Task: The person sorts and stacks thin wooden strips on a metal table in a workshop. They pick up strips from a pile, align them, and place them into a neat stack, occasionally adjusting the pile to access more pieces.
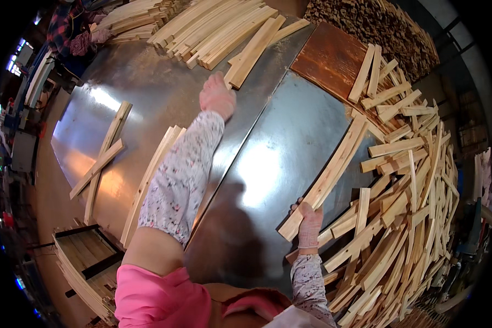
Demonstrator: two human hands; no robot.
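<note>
My right hand (310, 223), in a light knit glove, is closed on the near end of a long pale wooden board (333, 167). That board slants away over the metal tabletop (279, 120). My left hand (217, 97), also gloved, is stretched far forward. Its fingers are curled at the near end of a wooden board (228, 82), partly hidden by the hand. Right beside it, another wooden board (257, 52) lies across a thinner strip.
A row of boards (218, 33) lies at the far side. A large jumbled heap of boards (404, 218) fills the right. Two crossed boards (101, 167) and a boxed stack (87, 251) are at left. A co-worker (74, 33) stands far left. A rusty brown sheet (328, 57) lies at the back.
</note>
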